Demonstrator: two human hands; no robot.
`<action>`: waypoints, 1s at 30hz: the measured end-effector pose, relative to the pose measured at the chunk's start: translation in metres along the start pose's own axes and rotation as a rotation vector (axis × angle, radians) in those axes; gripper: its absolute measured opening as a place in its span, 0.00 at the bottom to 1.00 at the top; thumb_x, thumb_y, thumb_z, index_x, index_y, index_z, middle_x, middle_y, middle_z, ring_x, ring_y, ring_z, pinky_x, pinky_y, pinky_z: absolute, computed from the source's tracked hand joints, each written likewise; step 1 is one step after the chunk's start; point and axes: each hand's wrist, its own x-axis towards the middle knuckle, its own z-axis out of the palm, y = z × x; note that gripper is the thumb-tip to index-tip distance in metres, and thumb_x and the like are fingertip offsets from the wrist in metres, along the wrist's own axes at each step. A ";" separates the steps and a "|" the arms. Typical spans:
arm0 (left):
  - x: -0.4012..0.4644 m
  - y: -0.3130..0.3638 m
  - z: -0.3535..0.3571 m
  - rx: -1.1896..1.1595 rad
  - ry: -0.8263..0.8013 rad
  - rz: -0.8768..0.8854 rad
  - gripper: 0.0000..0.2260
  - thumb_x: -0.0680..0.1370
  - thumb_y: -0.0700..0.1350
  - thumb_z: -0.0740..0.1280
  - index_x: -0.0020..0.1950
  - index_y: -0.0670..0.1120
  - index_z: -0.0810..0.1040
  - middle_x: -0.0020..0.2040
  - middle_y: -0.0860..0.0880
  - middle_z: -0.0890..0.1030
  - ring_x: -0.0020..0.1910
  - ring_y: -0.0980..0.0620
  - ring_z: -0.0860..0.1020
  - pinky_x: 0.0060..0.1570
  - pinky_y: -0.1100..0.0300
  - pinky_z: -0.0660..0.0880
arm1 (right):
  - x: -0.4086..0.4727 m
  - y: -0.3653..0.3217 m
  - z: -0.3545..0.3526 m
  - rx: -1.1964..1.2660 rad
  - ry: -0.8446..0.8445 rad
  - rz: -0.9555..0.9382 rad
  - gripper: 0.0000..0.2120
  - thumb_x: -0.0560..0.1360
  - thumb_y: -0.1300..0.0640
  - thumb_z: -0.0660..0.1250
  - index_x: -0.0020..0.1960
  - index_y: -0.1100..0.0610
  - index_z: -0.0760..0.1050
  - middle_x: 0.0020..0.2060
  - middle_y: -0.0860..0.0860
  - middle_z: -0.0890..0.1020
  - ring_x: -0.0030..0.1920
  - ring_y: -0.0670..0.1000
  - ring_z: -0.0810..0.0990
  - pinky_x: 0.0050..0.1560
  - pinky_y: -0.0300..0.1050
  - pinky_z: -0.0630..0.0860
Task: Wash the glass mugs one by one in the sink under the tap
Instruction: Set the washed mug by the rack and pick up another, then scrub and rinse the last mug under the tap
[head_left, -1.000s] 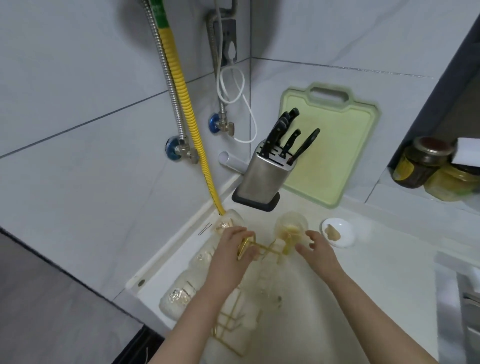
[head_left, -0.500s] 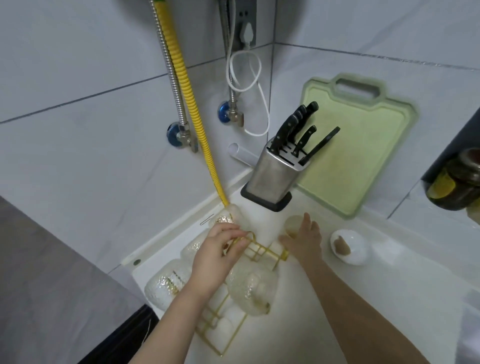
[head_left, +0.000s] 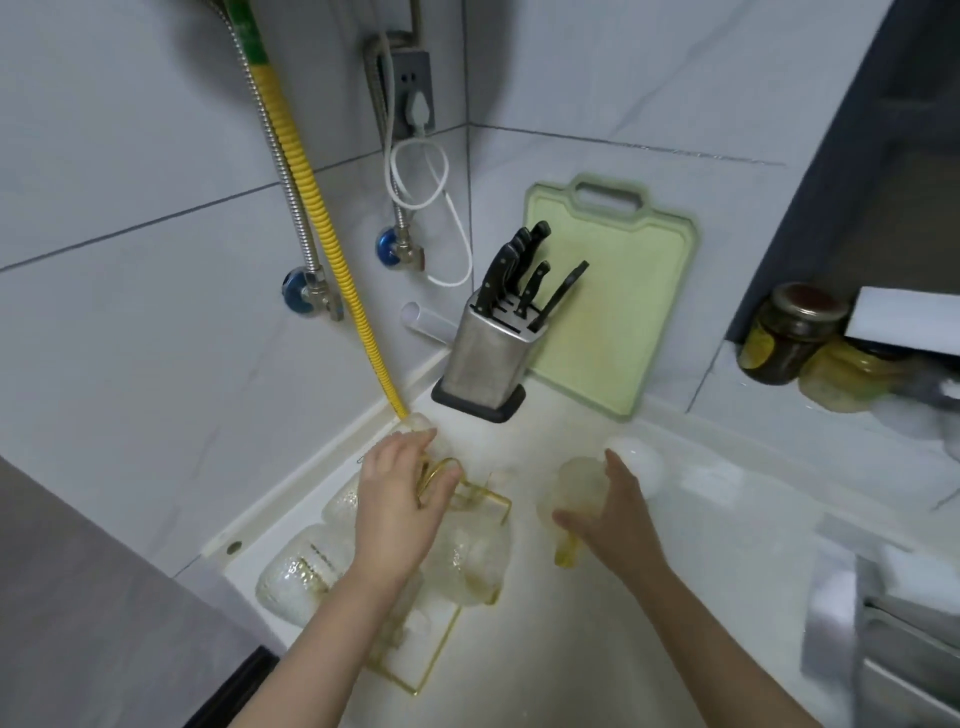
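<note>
Scene is viewed by one head-worn wide-angle camera, aimed steeply down and forward, close above left hand and right hand.

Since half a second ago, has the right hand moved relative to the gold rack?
Yes. The right hand has pulled rightward away from the gold rack, carrying a glass mug; the left hand holds the rack.

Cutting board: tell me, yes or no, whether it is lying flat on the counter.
No, the green cutting board stands upright, leaning against the tiled wall behind the knife block.
</note>
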 end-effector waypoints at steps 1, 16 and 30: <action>-0.007 0.012 0.002 -0.034 0.015 0.057 0.23 0.73 0.60 0.61 0.63 0.48 0.76 0.57 0.56 0.76 0.60 0.55 0.68 0.63 0.63 0.63 | -0.014 -0.001 -0.009 0.023 0.020 -0.009 0.51 0.63 0.49 0.78 0.76 0.54 0.51 0.74 0.52 0.61 0.72 0.54 0.63 0.69 0.52 0.65; -0.178 0.127 0.053 -0.392 -0.717 0.455 0.21 0.65 0.65 0.59 0.55 0.60 0.63 0.53 0.58 0.72 0.54 0.63 0.70 0.54 0.68 0.68 | -0.227 0.013 -0.099 0.046 0.454 0.295 0.47 0.56 0.43 0.76 0.69 0.59 0.63 0.60 0.53 0.68 0.62 0.49 0.69 0.59 0.36 0.65; -0.270 0.206 0.071 -0.869 -1.073 0.310 0.23 0.70 0.51 0.70 0.65 0.61 0.71 0.67 0.60 0.72 0.65 0.66 0.71 0.63 0.58 0.74 | -0.395 0.103 -0.168 0.449 0.580 0.203 0.32 0.64 0.57 0.79 0.64 0.48 0.69 0.59 0.45 0.78 0.58 0.42 0.78 0.49 0.33 0.77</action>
